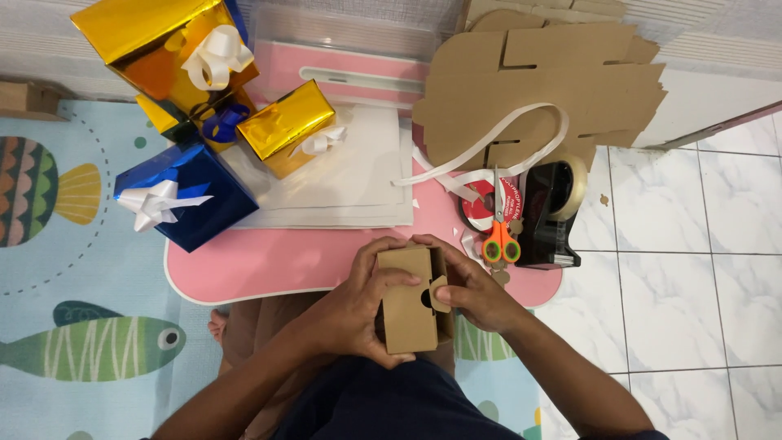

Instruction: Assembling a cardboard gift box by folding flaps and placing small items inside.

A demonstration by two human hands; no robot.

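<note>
A small brown cardboard box (407, 305) is held over my lap at the near edge of the pink low table (269, 265). My left hand (350, 314) wraps its left side with the thumb across the top. My right hand (476, 293) grips its right side, fingers at a rounded tuck flap. The box's far end looks partly unclosed.
On the table lie white paper sheets (350, 175), a blue gift box with a white bow (191, 195), gold gift boxes (285, 126), orange-handled scissors (500, 236), a black tape dispenser (558, 216) and white ribbon (489, 143). Flat die-cut cardboard (554, 81) sits at the back right. Tiled floor is right.
</note>
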